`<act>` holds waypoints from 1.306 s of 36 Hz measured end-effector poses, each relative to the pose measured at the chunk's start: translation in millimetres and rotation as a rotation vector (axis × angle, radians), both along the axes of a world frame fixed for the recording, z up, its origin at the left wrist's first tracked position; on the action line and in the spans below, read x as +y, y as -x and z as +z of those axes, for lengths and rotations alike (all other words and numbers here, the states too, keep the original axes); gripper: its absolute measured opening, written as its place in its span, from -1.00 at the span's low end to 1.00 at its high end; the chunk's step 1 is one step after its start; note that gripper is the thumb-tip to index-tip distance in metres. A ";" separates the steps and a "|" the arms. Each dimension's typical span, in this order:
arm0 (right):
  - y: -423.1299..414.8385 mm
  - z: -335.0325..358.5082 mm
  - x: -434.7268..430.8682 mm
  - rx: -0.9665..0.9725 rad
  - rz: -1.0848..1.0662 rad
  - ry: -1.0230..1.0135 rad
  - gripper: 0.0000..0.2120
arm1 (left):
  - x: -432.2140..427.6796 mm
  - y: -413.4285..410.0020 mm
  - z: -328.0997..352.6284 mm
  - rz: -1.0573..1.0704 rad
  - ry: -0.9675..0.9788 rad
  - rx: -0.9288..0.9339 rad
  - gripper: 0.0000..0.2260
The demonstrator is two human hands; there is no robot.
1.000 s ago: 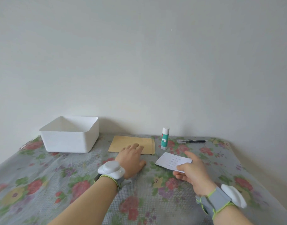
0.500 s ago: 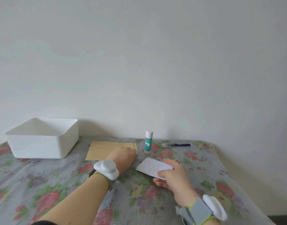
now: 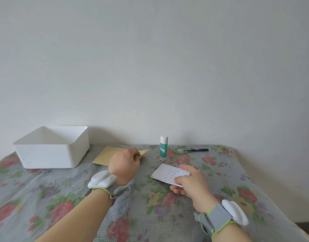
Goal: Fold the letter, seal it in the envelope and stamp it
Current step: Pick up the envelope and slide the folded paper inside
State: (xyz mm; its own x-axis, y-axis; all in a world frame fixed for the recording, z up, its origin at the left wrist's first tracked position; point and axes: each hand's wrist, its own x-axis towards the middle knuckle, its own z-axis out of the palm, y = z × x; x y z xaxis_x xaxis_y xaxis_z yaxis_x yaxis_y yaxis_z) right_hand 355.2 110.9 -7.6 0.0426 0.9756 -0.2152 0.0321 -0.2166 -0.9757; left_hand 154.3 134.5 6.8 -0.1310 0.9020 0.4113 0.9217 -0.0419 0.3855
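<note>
Pale bare wall rises behind a counter (image 3: 225,173) covered in a floral cloth. Near the middle right, the letter (image 3: 167,172), a small folded white sheet with faint lines of writing, is held just above the cloth. The right hand (image 3: 190,186) pinches its near right edge, thumb on top and fingers curled beneath. To the left and slightly farther away, a tan envelope (image 3: 104,155) lies flat. The left hand (image 3: 125,163) covers its right end with fingers curled onto the paper, and the far right corner looks lifted. Whether that is the flap being opened cannot be told.

Between and beyond the hands, a glue stick (image 3: 163,148) stands upright, capped. A pen (image 3: 193,150) lies to its right near the wall. A small brown-edged piece (image 3: 195,167), possibly the stamp, peeks out just past the right hand. A white bin (image 3: 50,149) sits at the far left.

Insertion appears to come next. The likely snag is the envelope mouth not gaping enough under a one-handed hold, so the letter's corner catches and crumples. An elbow or sleeve swinging across could also topple the glue stick.
</note>
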 end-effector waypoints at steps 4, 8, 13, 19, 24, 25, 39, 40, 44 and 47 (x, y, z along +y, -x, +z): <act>-2.3 0.6 -2.5 0.014 0.011 0.000 -0.48 | -14.5 10.6 -1.1 -0.031 0.020 0.012 -0.79; -0.5 1.8 -6.6 -0.003 0.006 -0.010 -0.48 | -23.6 20.1 -3.7 -0.036 0.027 0.076 -0.82; 0.3 2.7 -7.8 -0.032 0.012 -0.019 -0.47 | -21.0 13.1 -2.4 -0.057 0.089 0.116 -0.68; -3.9 1.9 -4.7 -0.023 0.022 -0.013 -0.46 | -0.4 -3.3 -5.4 -0.072 0.209 0.262 -0.70; -2.5 1.4 -3.4 -0.042 0.031 -0.016 -0.46 | 11.5 -6.9 -5.7 -0.057 0.234 0.362 -0.81; -1.9 0.6 -3.0 -0.043 0.034 -0.016 -0.46 | 12.5 -6.9 -7.2 -0.035 0.212 0.341 -0.82; -1.7 0.2 -3.7 -0.067 0.033 -0.031 -0.48 | -17.6 18.2 11.4 0.093 -0.125 -0.092 -0.94; -0.6 0.9 -5.2 -0.066 0.032 -0.032 -0.48 | -23.5 21.4 13.7 0.104 -0.120 -0.103 -0.93; 0.1 3.7 -10.4 -0.045 0.034 -0.029 -0.49 | -48.5 28.7 18.7 0.075 -0.105 -0.101 -0.88; -0.9 5.8 -13.5 -0.037 0.042 -0.017 -0.49 | -67.2 30.1 17.6 -0.003 -0.083 -0.054 -0.87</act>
